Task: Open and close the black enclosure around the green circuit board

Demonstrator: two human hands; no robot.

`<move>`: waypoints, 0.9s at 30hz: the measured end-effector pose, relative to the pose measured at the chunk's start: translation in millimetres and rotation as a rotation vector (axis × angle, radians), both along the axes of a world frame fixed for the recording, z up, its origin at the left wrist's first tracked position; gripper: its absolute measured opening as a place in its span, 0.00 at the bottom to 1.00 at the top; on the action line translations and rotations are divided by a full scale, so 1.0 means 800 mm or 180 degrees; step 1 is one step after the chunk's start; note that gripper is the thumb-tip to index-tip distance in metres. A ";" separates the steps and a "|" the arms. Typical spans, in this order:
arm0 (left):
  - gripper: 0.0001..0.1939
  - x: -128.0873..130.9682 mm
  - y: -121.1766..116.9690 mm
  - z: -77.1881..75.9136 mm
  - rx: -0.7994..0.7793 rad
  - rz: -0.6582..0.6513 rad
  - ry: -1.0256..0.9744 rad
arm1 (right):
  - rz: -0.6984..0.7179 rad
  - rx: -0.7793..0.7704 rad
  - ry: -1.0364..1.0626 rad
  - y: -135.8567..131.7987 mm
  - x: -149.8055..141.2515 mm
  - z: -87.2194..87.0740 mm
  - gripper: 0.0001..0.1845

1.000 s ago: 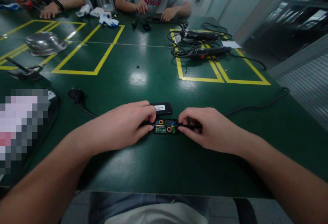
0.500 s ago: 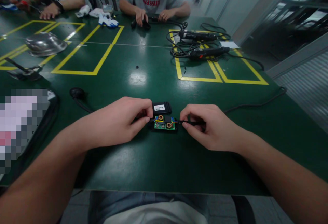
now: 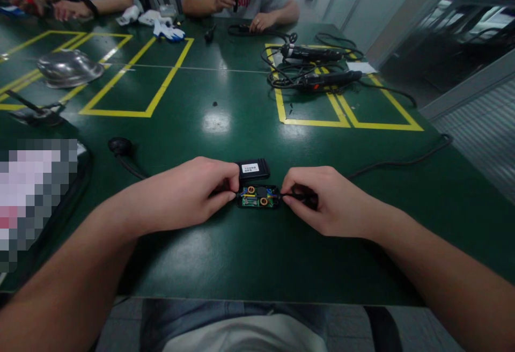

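A small green circuit board (image 3: 252, 200) with copper-coloured ring coils and blue and yellow wires lies within an open black plastic case (image 3: 257, 207). At the case's left end, my left hand (image 3: 197, 193) is closed, thumb and forefinger pinching the black power cord, mostly hidden by the fingers. My right hand (image 3: 328, 202) pinches the black cable (image 3: 298, 196) where it meets the right end. Just behind the case lies its black cover (image 3: 260, 168), bearing a white label. A black plug (image 3: 119, 147) rests left of my left hand, its cord running under my wrist.
Far right lie two black corded tools (image 3: 330, 80) with coiled cables. A metal bowl-like part (image 3: 70, 67) and a pixelated device (image 3: 36, 202) are on the left. White-and-blue gloves (image 3: 168, 31) lie at the back. Two co-workers sit across the green table (image 3: 225, 266).
The board, raised a little half a second ago, now sits lower inside the case. Both hands shifted slightly with the cords. The co-worker opposite has lifted a black piece off the table.
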State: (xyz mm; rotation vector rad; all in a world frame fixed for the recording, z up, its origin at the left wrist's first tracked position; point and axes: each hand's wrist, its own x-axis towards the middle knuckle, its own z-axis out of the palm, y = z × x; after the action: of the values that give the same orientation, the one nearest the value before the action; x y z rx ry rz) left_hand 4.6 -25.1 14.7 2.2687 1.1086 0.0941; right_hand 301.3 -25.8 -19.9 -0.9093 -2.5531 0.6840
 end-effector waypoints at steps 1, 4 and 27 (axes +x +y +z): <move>0.06 0.000 0.001 -0.001 -0.0009 0.0009 -0.0006 | 0.0003 0.0058 -0.0020 0.000 0.001 -0.001 0.05; 0.06 0.002 0.004 -0.004 -0.0061 0.0088 0.0010 | 0.0058 0.0219 0.0004 0.001 0.001 -0.003 0.05; 0.06 0.008 0.014 -0.035 0.1244 0.0340 0.0184 | 0.0152 0.0661 0.0360 0.001 -0.005 -0.012 0.07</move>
State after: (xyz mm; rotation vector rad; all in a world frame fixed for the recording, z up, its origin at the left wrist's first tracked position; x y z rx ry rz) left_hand 11.0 -13.8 -12.9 2.5637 1.3372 0.3144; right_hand 297.1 -24.9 -29.7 -0.7226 -2.4951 0.4583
